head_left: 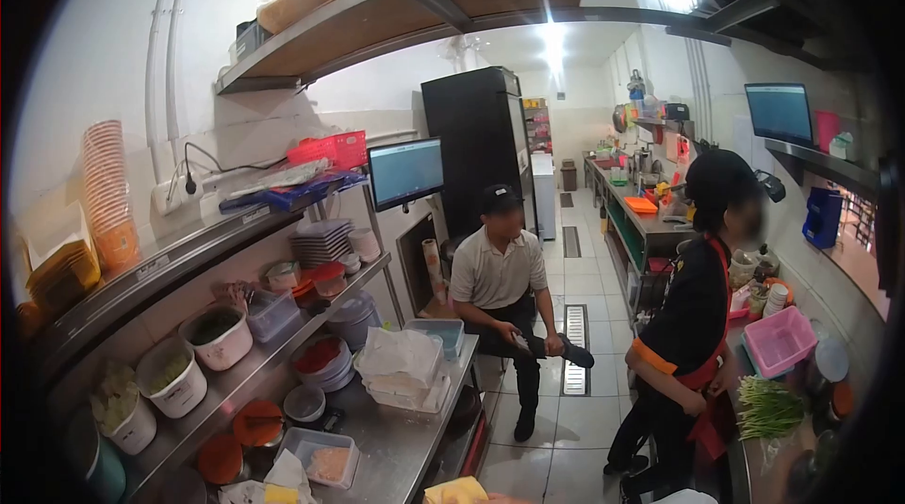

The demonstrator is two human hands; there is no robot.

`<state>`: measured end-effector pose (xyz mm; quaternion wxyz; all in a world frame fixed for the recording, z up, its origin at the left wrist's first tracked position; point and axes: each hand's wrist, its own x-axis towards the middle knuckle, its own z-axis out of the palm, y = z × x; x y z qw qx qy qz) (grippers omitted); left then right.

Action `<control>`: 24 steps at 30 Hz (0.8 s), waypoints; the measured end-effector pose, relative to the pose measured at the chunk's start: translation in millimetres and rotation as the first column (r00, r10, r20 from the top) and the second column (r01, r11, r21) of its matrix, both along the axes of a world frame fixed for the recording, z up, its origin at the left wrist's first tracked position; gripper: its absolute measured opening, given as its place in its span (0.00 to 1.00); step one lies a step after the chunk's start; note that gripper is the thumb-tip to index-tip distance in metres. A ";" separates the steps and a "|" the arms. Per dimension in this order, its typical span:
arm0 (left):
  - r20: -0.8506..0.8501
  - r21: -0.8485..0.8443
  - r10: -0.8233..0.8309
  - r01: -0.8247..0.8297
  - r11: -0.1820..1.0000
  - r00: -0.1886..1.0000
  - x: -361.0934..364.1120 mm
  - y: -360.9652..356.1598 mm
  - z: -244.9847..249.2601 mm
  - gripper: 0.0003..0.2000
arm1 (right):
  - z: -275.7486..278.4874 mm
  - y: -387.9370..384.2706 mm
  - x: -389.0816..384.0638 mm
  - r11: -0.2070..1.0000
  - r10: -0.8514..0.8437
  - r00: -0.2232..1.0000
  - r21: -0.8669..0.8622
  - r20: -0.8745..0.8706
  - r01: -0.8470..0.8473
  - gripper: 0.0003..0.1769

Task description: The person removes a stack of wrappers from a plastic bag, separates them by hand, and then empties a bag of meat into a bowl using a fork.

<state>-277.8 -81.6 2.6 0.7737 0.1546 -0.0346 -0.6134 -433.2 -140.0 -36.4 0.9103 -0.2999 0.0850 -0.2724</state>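
Only a sliver of what looks like my hand (504, 499) shows at the bottom edge, beside a yellow cloth (457, 491) on the steel counter (405, 447). Which hand it is and whether it grips the cloth cannot be made out. My other hand is out of view. On the counter nearby stand a clear tub of orange food (325, 462) and a stack of plastic containers under white paper (403, 367).
A person in a beige shirt (498, 273) sits against the counter's far end, holding up a black shoe (556, 348). A second person in black with a red apron (693, 334) stands at the right counter by green onions (768, 407) and a pink basket (779, 339). Shelves of bowls line the left.
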 end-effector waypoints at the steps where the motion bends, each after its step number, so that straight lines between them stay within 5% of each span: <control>1: -0.010 0.000 0.001 -0.001 1.000 1.000 -0.3 1.3 -1.7 0.32 | 5.9 -2.3 0.6 0.992 -0.069 0.988 -0.117 -0.139 0.052 0.22; 6: -0.073 -0.041 -0.001 -0.003 0.999 0.997 -3.4 9.5 -12.1 0.32 | 24.3 -33.3 19.5 0.708 -0.474 0.672 -0.700 -0.569 -0.093 0.26; 10: -0.136 -0.107 -0.032 0.018 0.994 0.990 -3.7 18.3 -15.7 0.32 | 93.4 -35.8 23.3 0.414 -0.547 0.676 -0.862 -0.494 -0.294 0.25; 13: -0.224 -0.224 -0.113 0.062 0.973 0.968 -2.4 28.0 -8.2 0.32 | 148.5 -37.5 16.5 0.270 -0.445 0.743 -0.865 -0.501 -0.422 0.24; 14: -0.250 -0.267 -0.146 0.077 0.961 0.957 -1.1 31.4 -3.5 0.32 | 138.1 -43.0 14.3 0.475 -0.287 0.860 -0.843 -0.421 -0.254 0.23; 16: -0.234 -0.277 -0.156 0.087 0.957 0.960 4.1 33.0 -1.2 0.32 | 90.9 -49.9 13.1 0.844 -0.053 0.992 -0.536 -0.118 -0.019 0.20; 17: -0.095 -0.169 -0.055 0.038 0.985 0.994 5.3 25.3 -17.5 0.40 | 72.2 -49.4 18.2 0.828 -0.069 0.993 -0.561 -0.099 0.001 0.20; 20: -0.297 0.020 0.059 -0.055 0.998 0.953 13.7 17.0 -49.0 0.34 | 6.1 -45.8 38.0 0.779 -0.125 0.991 -0.623 -0.044 0.070 0.22; 21: -0.246 -0.064 -0.012 -0.004 0.998 0.969 14.5 15.4 -63.0 0.33 | -23.2 -76.2 51.2 0.417 -0.155 0.953 -0.892 -0.260 -0.176 0.23; 22: -0.176 -0.008 -0.016 0.014 1.000 0.984 11.4 22.4 -46.9 0.35 | -55.6 -107.5 63.8 -0.072 -0.248 0.908 -0.928 -0.338 -0.365 0.25; 24: -0.076 0.092 0.021 -0.014 0.996 0.997 6.8 28.0 -46.1 0.39 | 91.7 -31.6 69.6 -0.195 -0.596 0.741 -0.840 -0.309 -0.507 0.24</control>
